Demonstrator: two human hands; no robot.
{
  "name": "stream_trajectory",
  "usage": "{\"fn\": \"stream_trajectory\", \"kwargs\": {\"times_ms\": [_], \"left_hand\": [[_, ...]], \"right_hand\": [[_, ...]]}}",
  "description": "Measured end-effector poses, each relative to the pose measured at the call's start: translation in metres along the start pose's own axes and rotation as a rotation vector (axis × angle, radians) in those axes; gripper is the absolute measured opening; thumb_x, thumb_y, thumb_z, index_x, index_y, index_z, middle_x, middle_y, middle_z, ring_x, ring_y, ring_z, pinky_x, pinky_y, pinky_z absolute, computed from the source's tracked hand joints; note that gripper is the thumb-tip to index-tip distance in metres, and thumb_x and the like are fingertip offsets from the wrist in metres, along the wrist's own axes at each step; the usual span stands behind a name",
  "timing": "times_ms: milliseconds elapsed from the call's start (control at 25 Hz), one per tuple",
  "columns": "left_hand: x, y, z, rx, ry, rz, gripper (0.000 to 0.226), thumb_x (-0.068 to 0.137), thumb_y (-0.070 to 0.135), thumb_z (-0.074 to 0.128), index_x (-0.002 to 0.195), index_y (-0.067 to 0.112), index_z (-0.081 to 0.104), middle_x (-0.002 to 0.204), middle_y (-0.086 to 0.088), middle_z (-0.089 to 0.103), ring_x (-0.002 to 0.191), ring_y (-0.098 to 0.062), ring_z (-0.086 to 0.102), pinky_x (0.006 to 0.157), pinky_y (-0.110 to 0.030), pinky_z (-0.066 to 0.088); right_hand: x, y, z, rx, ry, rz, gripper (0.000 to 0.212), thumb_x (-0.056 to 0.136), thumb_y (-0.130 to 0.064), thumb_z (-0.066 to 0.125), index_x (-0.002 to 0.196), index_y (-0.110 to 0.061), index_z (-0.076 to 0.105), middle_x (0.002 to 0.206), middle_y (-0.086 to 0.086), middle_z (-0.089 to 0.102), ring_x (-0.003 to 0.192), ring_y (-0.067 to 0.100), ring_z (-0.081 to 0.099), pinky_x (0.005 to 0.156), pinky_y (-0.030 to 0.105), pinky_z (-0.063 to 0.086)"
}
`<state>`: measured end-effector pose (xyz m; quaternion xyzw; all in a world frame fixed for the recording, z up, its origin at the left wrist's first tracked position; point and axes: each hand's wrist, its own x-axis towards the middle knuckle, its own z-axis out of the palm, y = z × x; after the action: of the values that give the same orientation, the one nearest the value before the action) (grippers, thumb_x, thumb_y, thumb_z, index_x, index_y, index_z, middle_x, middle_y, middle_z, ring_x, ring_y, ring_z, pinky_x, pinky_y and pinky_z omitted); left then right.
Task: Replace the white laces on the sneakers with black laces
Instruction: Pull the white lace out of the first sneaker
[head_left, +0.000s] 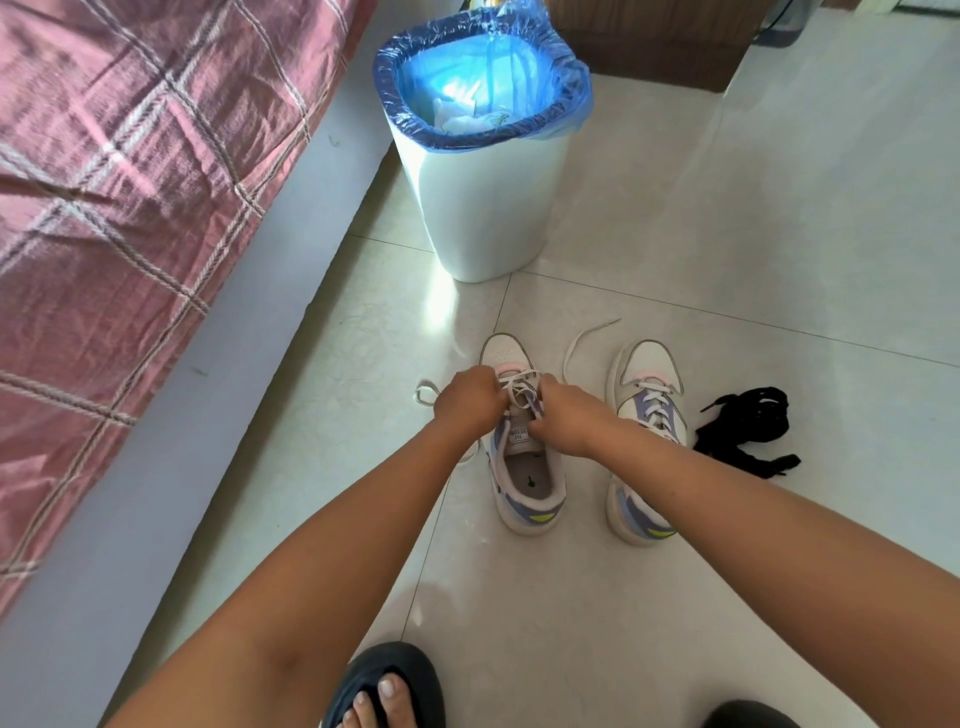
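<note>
I judge unlacing underway: my left hand (467, 397) and right hand (563, 418) pinch the flat white lace (514, 388) on the nearer pastel-trimmed white sneaker (524, 483); next, pull it free.

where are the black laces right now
In the head view the black laces lie in a loose heap on the tiled floor at the right, just beyond the right sneaker, untouched by either hand.

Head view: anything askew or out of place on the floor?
Nothing damaged or spilled. The black laces lie in a loose heap right of the right sneaker, and white lace ends trail loose from the left sneaker, consistent with unlacing.
</note>
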<state>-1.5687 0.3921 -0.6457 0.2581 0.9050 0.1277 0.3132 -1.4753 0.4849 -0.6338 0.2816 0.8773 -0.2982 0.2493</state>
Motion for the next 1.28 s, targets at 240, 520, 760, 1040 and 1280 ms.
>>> {"fn": "stream_trajectory", "kwargs": {"times_ms": [240, 520, 760, 1040, 1280], "left_hand": [[0.001, -0.021, -0.005, 0.826, 0.219, 0.384, 0.025, 0.090, 0.014, 0.054, 0.114, 0.008, 0.049, 0.109, -0.007, 0.058, 0.098, -0.027, 0.059, 0.077, -0.033, 0.039], [0.013, -0.066, -0.047, 0.669, 0.057, -0.137, 0.022, 0.091, 0.033, 0.056, 0.101, 0.014, 0.061, 0.089, -0.002, 0.060, 0.086, -0.025, 0.061, 0.077, -0.029, 0.042], [-0.001, -0.129, -0.057, 0.638, -0.040, -0.430, 0.029, 0.089, 0.016, 0.060, 0.117, 0.013, 0.059, 0.119, -0.004, 0.061, 0.111, -0.026, 0.059, 0.081, -0.031, 0.046], [-0.021, -0.126, -0.037, 0.563, -0.009, -0.258, 0.030, 0.094, 0.026, 0.047, 0.121, 0.016, 0.055, 0.124, -0.007, 0.058, 0.115, -0.025, 0.056, 0.088, -0.032, 0.044], [-0.031, 0.000, 0.013, 0.105, -0.097, 0.095, 0.051, 0.090, 0.055, 0.042, 0.121, 0.015, 0.048, 0.116, -0.009, 0.061, 0.103, -0.029, 0.059, 0.074, -0.032, 0.039]], "right_hand": [[-0.007, 0.013, 0.000, -0.061, 0.066, -0.014, 0.025, 0.087, -0.018, 0.055, 0.099, -0.013, 0.034, 0.083, 0.009, 0.050, 0.072, 0.028, 0.048, 0.061, 0.033, 0.036], [-0.010, 0.034, -0.004, -0.094, 0.098, -0.036, 0.023, 0.088, -0.015, 0.053, 0.096, -0.012, 0.032, 0.076, 0.009, 0.049, 0.069, 0.029, 0.049, 0.059, 0.034, 0.036], [-0.005, 0.047, -0.007, -0.123, 0.116, -0.048, 0.024, 0.087, -0.015, 0.055, 0.095, -0.013, 0.032, 0.071, 0.007, 0.046, 0.068, 0.028, 0.048, 0.058, 0.034, 0.035], [0.003, 0.060, -0.011, 0.014, 0.154, -0.050, 0.025, 0.084, -0.015, 0.059, 0.091, -0.015, 0.035, 0.067, 0.001, 0.044, 0.066, 0.026, 0.047, 0.053, 0.032, 0.029], [0.006, 0.045, -0.002, 0.282, 0.164, -0.023, 0.023, 0.091, -0.040, 0.052, 0.089, -0.017, 0.050, 0.075, -0.001, 0.056, 0.069, 0.018, 0.051, 0.059, 0.030, 0.038]]}}
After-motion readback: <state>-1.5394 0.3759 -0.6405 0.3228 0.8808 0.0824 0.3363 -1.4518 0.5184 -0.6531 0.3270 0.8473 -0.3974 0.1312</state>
